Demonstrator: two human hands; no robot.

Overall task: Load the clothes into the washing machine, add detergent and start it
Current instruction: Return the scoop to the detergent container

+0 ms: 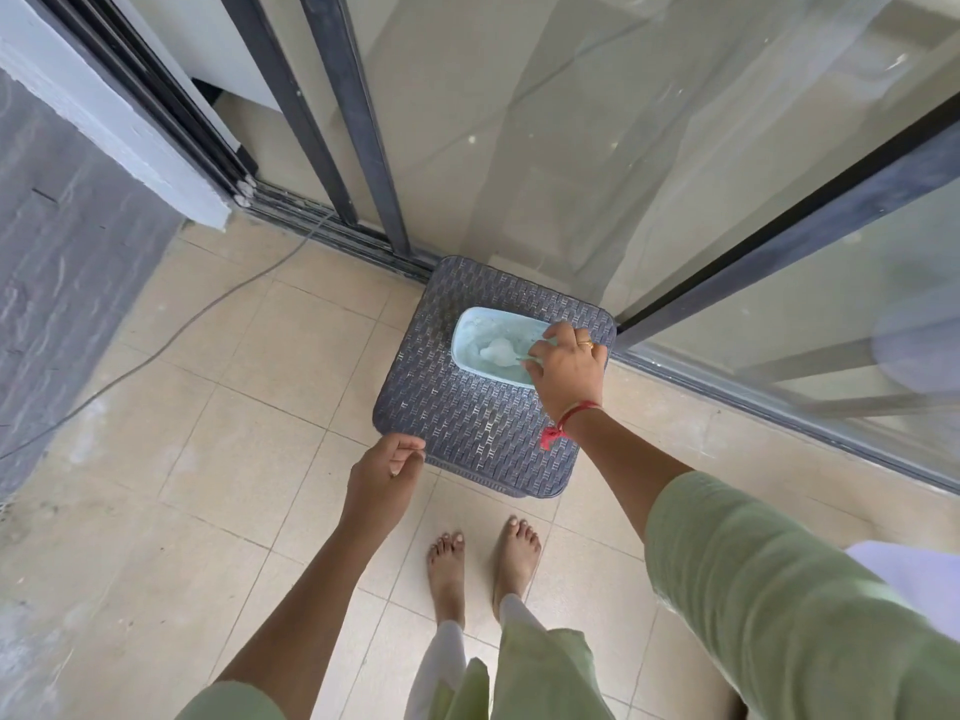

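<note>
A pale blue open tub of whitish detergent powder sits on a dark woven stool on the floor. My right hand reaches into the tub's right end, fingers closed on a small light green scoop that lies in the powder. My left hand hovers at the stool's near left corner with the fingers loosely curled and nothing visible in them. No washing machine or clothes pile shows in this view.
Sliding glass doors with dark frames stand right behind the stool. A grey cable runs across the beige tiled floor at left. A grey wall borders the left side. My bare feet stand just before the stool.
</note>
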